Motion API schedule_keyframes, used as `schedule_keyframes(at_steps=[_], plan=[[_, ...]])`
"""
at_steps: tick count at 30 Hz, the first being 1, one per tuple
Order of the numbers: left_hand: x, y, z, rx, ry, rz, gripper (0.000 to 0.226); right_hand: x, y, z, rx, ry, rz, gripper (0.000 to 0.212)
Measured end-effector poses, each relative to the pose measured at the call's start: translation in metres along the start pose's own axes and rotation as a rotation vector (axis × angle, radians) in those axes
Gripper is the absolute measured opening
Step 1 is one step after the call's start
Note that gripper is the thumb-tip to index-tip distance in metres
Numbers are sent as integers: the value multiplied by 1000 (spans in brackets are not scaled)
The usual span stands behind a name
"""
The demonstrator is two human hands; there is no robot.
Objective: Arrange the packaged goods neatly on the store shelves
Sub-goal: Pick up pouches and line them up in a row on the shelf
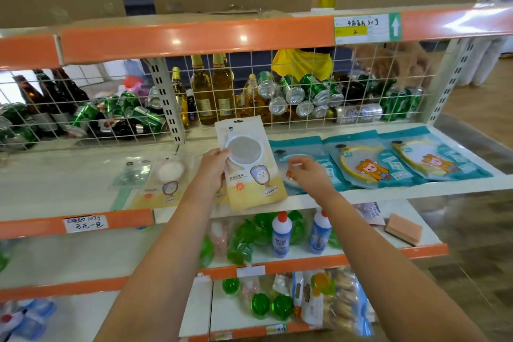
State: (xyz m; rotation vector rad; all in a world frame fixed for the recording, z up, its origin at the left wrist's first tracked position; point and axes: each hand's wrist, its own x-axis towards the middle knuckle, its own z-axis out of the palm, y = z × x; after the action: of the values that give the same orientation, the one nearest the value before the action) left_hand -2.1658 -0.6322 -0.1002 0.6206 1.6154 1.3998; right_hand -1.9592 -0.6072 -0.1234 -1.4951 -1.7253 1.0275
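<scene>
A yellow packet (pixel 251 164) is gripped by the left hand (pixel 212 165) above the shelf (pixel 83 175), while the right hand (pixel 304 172) is loosely curled on a teal packet (pixel 302 164). Three teal packets are already lined up toward the right edge; the yellow packets at the middle are judged still unplaced.

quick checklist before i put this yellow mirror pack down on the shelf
1. Grip on the yellow pack: ok, left hand pinches its left edge, pack lifted and tilted.
2. Right hand free: ok, open, hovering over the leftmost teal pack.
3. Matching stock to align with: ok, another yellow pack lies flat to the left.
4. Landing spot between yellow and teal packs: cannot tell, hidden by the held pack and hands.
5. Teal row tidy: not ok, packs overlap one another.
</scene>
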Motion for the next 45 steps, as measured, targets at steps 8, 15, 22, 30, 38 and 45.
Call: schedule_keyframes(at_steps=[8, 15, 22, 30, 38, 45], plan=[[0, -25, -50, -11, 157, -60, 5, 11, -4, 41, -571, -88, -271, 35], [21, -24, -92, 48, 215, -72, 9, 28, -15, 68, -681, -124, -294, 37], [60, -1, -110, 166, 160, -22, 36, 47, -40, 87, -655, -59, -256, 37], [110, -2, -111, 317, 41, 10, 8, 54, -45, 113, -683, 22, -167, 36], [121, -25, -105, 488, -33, 27, 29, 59, -47, 135, -679, 33, -150, 37], [122, -29, -107, 886, 5, 145, 35, 70, -50, 140, -680, -26, -155, 38]])
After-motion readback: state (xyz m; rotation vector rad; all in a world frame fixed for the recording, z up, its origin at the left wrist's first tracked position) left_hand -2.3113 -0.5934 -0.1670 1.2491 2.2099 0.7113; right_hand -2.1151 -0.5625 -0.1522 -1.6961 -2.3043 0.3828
